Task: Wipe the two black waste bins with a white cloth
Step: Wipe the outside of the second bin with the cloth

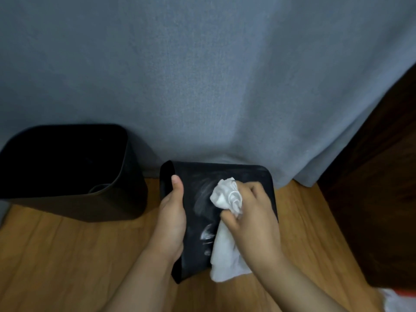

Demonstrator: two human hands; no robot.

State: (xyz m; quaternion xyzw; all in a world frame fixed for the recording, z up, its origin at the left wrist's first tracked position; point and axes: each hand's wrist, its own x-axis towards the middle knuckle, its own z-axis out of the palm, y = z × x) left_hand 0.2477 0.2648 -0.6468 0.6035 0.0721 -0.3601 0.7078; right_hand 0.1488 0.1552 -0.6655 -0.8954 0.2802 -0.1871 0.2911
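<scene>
Right hand [252, 212] closed around one white cloth [227, 224], pressing it onto tipped bin [225, 174]. Left hand [172, 212] clasping that bin's left edge, thumb up on its face. Streaks beside the cloth. Second bin [67, 172] upright, left, apart, on floor [67, 255] before grey curtain [202, 86].
</scene>
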